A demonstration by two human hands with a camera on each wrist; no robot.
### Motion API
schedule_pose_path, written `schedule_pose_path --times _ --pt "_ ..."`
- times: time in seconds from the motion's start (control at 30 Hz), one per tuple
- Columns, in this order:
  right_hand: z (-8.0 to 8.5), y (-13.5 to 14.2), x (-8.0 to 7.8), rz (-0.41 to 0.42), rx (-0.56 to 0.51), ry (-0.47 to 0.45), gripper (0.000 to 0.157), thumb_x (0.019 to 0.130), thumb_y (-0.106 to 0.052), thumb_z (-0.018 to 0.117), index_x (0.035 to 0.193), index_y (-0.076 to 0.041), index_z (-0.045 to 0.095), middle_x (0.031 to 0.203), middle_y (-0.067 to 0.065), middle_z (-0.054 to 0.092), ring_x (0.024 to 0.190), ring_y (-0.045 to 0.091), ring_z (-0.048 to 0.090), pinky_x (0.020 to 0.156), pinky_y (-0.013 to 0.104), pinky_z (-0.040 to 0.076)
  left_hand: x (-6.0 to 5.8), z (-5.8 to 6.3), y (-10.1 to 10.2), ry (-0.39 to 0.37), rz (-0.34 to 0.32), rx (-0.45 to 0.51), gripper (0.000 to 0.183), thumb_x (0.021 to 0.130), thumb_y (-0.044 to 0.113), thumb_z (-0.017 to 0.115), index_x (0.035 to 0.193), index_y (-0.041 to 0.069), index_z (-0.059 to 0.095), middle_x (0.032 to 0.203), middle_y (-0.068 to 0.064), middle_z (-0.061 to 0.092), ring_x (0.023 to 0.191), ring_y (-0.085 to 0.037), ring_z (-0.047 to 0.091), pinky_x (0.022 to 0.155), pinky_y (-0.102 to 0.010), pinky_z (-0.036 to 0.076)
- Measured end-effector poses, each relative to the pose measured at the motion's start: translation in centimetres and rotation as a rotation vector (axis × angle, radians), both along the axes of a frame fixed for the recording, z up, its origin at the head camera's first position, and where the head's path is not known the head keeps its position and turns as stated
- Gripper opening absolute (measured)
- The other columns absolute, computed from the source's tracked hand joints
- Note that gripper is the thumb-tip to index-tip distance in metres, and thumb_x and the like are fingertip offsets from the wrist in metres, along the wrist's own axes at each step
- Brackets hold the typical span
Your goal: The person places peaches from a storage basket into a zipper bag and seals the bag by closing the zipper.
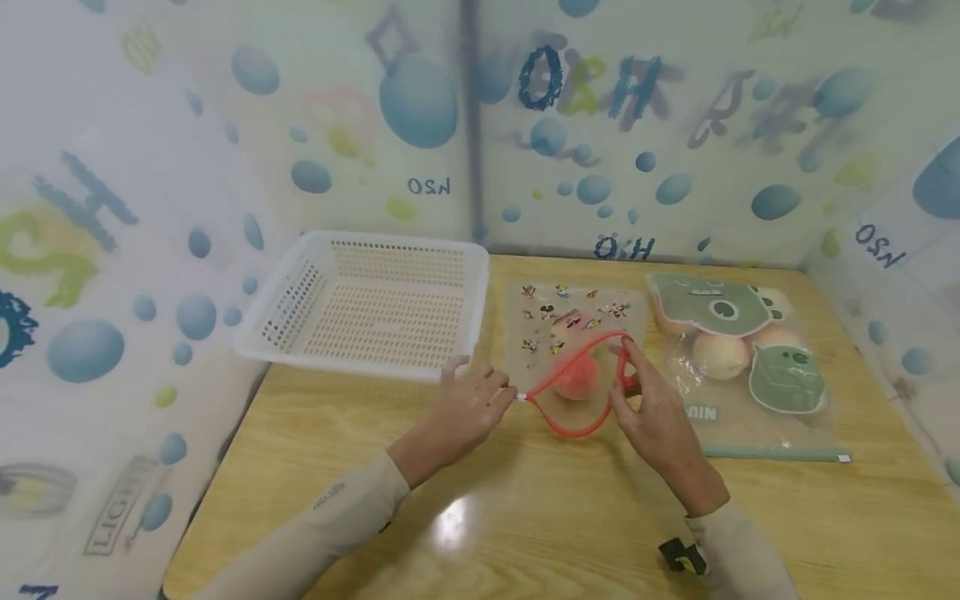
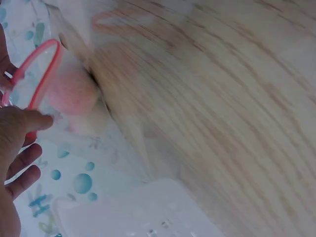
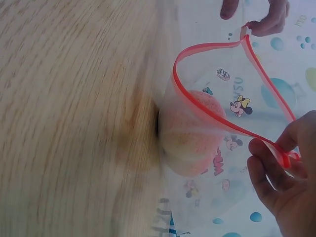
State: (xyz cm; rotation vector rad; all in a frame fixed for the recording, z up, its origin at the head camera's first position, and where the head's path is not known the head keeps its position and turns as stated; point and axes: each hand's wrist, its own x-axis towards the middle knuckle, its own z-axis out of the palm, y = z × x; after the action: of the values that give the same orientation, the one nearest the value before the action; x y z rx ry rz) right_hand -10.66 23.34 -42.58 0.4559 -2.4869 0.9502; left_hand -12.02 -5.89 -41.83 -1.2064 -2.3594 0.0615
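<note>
A clear zip bag (image 1: 528, 333) printed with small cartoon figures lies on the table, its red-edged mouth spread wide. Inside it sit pink peaches (image 1: 576, 377), seen close up through the plastic in the right wrist view (image 3: 190, 133). My left hand (image 1: 468, 410) pinches the corner of the mouth at the white slider (image 1: 521, 397). At the opposite end, my right hand (image 1: 654, 412) pinches the red rim (image 3: 217, 118) between thumb and fingers.
A white perforated basket (image 1: 360, 367) stands at the back left. On the right lies a second zip bag (image 1: 750, 433) with green animal patches and several peaches (image 1: 720, 356) inside. Patterned curtains (image 1: 675, 125) enclose the wooden table (image 1: 525, 533) at the back and sides.
</note>
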Motion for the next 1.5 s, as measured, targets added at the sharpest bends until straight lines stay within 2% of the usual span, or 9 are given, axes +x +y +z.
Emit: schedule_pose_path --times 0.1,0.23,0.43,0.53,0.7,0.87,1.07,1.23,1.5 --pt "0.0 0.3 -0.1 0.001 0.013 0.004 0.071 0.083 0.012 0.070 0.149 0.005 0.043 0.121 0.016 0.068 0.076 0.022 0.068 0.057 0.043 0.056 -0.1 -0.2 -0.4 -0.016 0.004 -0.020 0.025 0.086 0.014 0.080 0.110 0.013 0.074 0.108 -0.001 0.066 0.104 -0.021 0.058 0.100 -0.056 0.037" --pt "-0.2 0.5 -0.1 0.015 0.018 0.020 0.068 0.084 0.012 0.068 0.147 0.004 0.044 0.127 0.016 0.065 0.075 0.021 0.066 0.058 0.044 0.056 -0.7 -0.5 -0.4 0.059 -0.038 0.017 0.016 0.087 0.015 0.080 0.103 0.015 0.075 0.100 0.000 0.067 0.099 -0.021 0.060 0.097 -0.057 0.040" --pt "-0.2 1.0 -0.1 -0.016 -0.032 0.070 0.054 0.084 0.014 0.066 0.135 0.003 0.053 0.084 0.011 0.064 0.072 0.022 0.065 0.055 0.029 0.048 -2.1 0.2 -0.3 0.177 -0.064 0.154 0.004 0.082 0.015 0.076 0.084 0.018 0.076 0.084 0.005 0.069 0.089 -0.019 0.063 0.093 -0.058 0.044" --pt "0.0 1.6 -0.3 -0.052 -0.056 0.130 0.050 0.082 0.016 0.067 0.130 0.006 0.054 0.076 0.011 0.062 0.069 0.023 0.064 0.057 0.026 0.043 -2.7 1.0 -0.6 0.204 -0.044 0.187 0.005 0.083 0.015 0.074 0.081 0.019 0.077 0.082 0.007 0.070 0.090 -0.019 0.063 0.093 -0.058 0.043" --pt "0.4 2.3 -0.6 -0.087 -0.084 0.192 0.047 0.080 0.018 0.069 0.124 0.007 0.056 0.079 0.015 0.065 0.067 0.025 0.062 0.054 0.019 0.040 -3.3 2.3 -1.3 0.221 -0.010 0.212 0.005 0.082 0.013 0.075 0.082 0.019 0.077 0.083 0.007 0.072 0.091 -0.019 0.063 0.094 -0.060 0.041" --pt "0.7 2.7 -0.9 -0.104 -0.127 0.232 0.038 0.081 0.016 0.069 0.117 0.007 0.061 0.085 0.018 0.067 0.071 0.028 0.065 0.067 0.014 0.041 -3.7 3.1 -1.8 0.238 -0.005 0.238 0.004 0.082 0.014 0.077 0.085 0.017 0.076 0.086 0.006 0.072 0.091 -0.020 0.063 0.095 -0.061 0.040" --pt "1.7 3.6 -1.6 -0.097 -0.191 0.298 0.029 0.080 0.018 0.068 0.108 0.011 0.062 0.092 0.019 0.068 0.077 0.014 0.061 0.076 0.011 0.045 -4.2 4.2 -2.3 0.274 0.019 0.294 0.005 0.087 0.017 0.075 0.082 0.016 0.076 0.085 0.004 0.072 0.091 -0.021 0.063 0.095 -0.062 0.037" --pt "2.7 4.5 -2.0 -0.083 -0.177 0.351 0.024 0.081 0.017 0.069 0.105 0.012 0.067 0.098 0.020 0.071 0.081 0.012 0.062 0.083 0.012 0.045 -4.6 5.0 -2.4 0.303 -0.003 0.350 0.005 0.086 0.016 0.075 0.081 0.015 0.076 0.083 0.002 0.071 0.089 -0.023 0.063 0.093 -0.062 0.036" --pt "4.4 5.5 -2.3 -0.111 -0.183 0.398 0.015 0.087 0.007 0.066 0.100 0.012 0.070 0.089 0.022 0.069 0.088 -0.002 0.058 0.082 0.013 0.045 -4.5 6.3 -2.3 0.294 -0.022 0.455 0.006 0.088 0.015 0.074 0.086 0.013 0.079 0.083 0.002 0.070 0.089 -0.024 0.063 0.094 -0.066 0.031"
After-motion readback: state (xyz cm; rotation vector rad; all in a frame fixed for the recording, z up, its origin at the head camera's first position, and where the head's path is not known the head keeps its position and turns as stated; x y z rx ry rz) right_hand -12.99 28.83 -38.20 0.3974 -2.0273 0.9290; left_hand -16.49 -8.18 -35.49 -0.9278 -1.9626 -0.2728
